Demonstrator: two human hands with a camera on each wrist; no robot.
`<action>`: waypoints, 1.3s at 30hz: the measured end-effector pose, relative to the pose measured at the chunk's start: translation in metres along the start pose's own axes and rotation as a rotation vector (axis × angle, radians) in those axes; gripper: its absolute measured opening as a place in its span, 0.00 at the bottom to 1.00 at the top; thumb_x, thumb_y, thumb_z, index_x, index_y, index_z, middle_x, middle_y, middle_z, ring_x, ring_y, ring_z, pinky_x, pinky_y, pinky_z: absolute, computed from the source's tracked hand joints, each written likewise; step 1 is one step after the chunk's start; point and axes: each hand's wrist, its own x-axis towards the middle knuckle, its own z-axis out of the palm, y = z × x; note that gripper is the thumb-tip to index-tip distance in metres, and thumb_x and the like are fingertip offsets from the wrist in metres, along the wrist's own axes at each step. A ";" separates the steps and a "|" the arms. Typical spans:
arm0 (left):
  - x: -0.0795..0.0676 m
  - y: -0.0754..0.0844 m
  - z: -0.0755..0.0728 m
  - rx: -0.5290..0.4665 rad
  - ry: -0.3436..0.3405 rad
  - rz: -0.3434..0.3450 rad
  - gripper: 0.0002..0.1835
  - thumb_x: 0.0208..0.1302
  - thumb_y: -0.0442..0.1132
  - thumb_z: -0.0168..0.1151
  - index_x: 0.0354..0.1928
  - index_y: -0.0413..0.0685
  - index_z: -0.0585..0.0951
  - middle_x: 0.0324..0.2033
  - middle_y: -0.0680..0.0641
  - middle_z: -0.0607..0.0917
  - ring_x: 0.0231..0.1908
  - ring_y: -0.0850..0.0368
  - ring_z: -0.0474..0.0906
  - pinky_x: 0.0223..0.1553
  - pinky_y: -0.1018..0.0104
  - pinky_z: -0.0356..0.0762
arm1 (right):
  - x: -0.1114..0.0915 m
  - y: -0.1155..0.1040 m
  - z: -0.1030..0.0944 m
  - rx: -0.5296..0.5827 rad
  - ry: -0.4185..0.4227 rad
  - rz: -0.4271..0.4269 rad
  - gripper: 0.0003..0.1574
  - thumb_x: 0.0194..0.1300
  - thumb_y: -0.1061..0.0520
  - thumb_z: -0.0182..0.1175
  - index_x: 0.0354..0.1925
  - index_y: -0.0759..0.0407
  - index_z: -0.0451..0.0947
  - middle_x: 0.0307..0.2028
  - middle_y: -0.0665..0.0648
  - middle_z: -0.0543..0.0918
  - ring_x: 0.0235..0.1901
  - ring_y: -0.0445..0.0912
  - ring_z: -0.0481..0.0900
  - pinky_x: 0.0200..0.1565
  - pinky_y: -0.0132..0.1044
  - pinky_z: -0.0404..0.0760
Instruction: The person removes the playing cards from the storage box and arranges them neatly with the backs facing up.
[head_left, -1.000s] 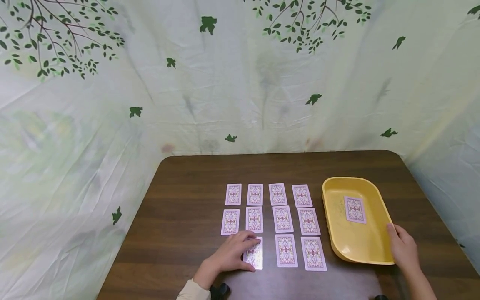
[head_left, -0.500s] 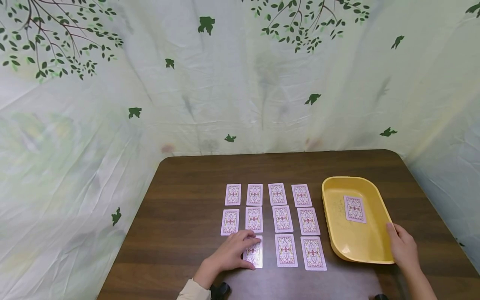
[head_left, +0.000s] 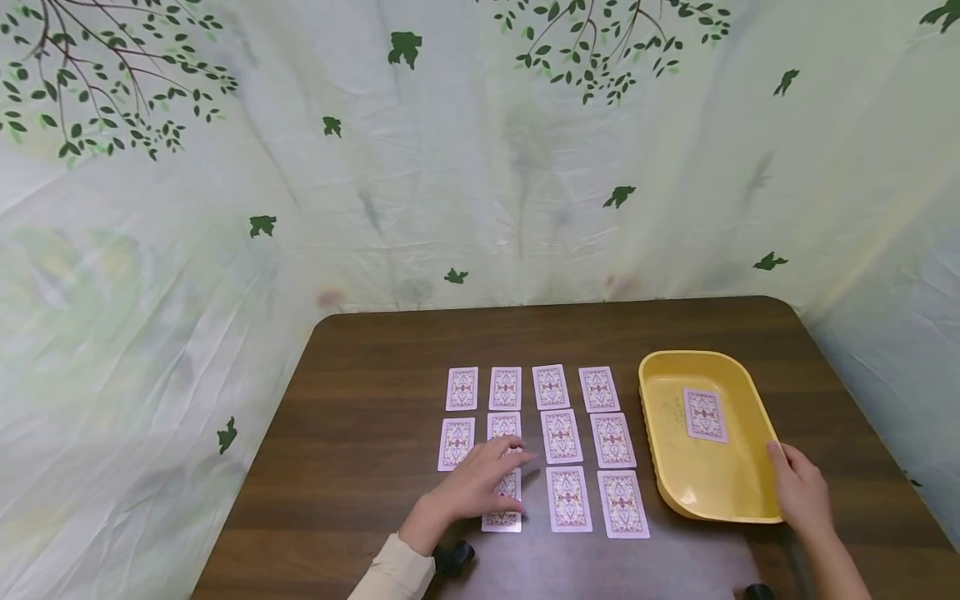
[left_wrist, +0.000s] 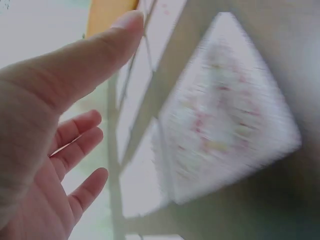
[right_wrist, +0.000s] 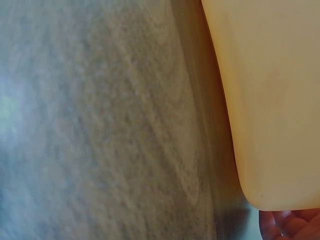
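My left hand (head_left: 474, 485) hovers close over a front-row playing card (head_left: 502, 522), its fingers and thumb spread and nothing gripped. The card lies face down, with a pink and white patterned back, partly hidden by the hand. In the left wrist view that card (left_wrist: 225, 120) is blurred, beside the extended thumb and loose fingers. On the right, my right hand (head_left: 804, 492) grips the right rim of a yellow tray (head_left: 720, 487), thumb on the rim. One face-down card (head_left: 705, 414) lies inside the tray. Fingertips (right_wrist: 295, 225) show below the tray's edge in the right wrist view.
Several more face-down cards (head_left: 561, 437) lie in rows across the brown wooden table (head_left: 375, 400). The tray stands just right of the rows. Pale cloth (head_left: 450, 167) with printed leaves hangs behind the table. A black object (head_left: 453, 557) is by the left wrist.
My left hand has risen off the front-row card and moved slightly right and away from me, its fingers spreading. The card stays on the table. My right hand still holds the tray.
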 end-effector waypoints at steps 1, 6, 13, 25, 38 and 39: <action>0.007 0.002 -0.002 0.008 -0.002 0.007 0.41 0.43 0.56 0.72 0.61 0.49 0.71 0.56 0.46 0.70 0.57 0.55 0.64 0.53 0.56 0.62 | 0.000 0.000 0.000 -0.001 -0.003 0.003 0.33 0.73 0.47 0.34 0.56 0.77 0.62 0.46 0.79 0.69 0.33 0.59 0.71 0.33 0.44 0.68; 0.043 0.013 -0.011 0.046 -0.014 0.040 0.47 0.42 0.60 0.71 0.65 0.49 0.65 0.58 0.46 0.68 0.58 0.54 0.62 0.56 0.57 0.62 | 0.000 0.001 -0.001 0.009 0.001 0.011 0.34 0.73 0.47 0.33 0.56 0.77 0.62 0.47 0.78 0.69 0.35 0.61 0.71 0.34 0.45 0.67; 0.097 0.037 -0.016 0.166 -0.001 0.124 0.43 0.52 0.63 0.61 0.65 0.47 0.64 0.58 0.47 0.69 0.58 0.56 0.63 0.56 0.61 0.61 | 0.001 0.002 -0.002 0.020 0.012 -0.016 0.34 0.73 0.47 0.34 0.56 0.77 0.62 0.47 0.79 0.69 0.36 0.61 0.71 0.34 0.44 0.68; 0.188 0.078 0.001 0.303 -0.112 0.139 0.40 0.58 0.61 0.55 0.68 0.49 0.60 0.60 0.48 0.66 0.58 0.57 0.62 0.54 0.63 0.63 | 0.003 0.001 -0.001 0.027 0.012 -0.031 0.33 0.73 0.48 0.35 0.54 0.78 0.64 0.43 0.78 0.71 0.29 0.53 0.72 0.29 0.39 0.69; 0.251 0.120 0.033 0.451 -0.313 0.071 0.37 0.57 0.63 0.55 0.66 0.59 0.62 0.60 0.52 0.64 0.58 0.59 0.61 0.52 0.64 0.62 | 0.002 0.002 -0.004 0.037 0.020 -0.052 0.32 0.73 0.48 0.36 0.53 0.77 0.65 0.42 0.77 0.73 0.29 0.54 0.72 0.29 0.40 0.69; 0.255 0.122 0.036 0.457 -0.325 0.063 0.37 0.56 0.63 0.55 0.66 0.60 0.62 0.60 0.53 0.64 0.57 0.59 0.60 0.52 0.64 0.62 | 0.002 0.003 -0.004 0.038 0.020 -0.049 0.32 0.73 0.48 0.36 0.54 0.77 0.65 0.43 0.77 0.72 0.30 0.56 0.73 0.30 0.41 0.69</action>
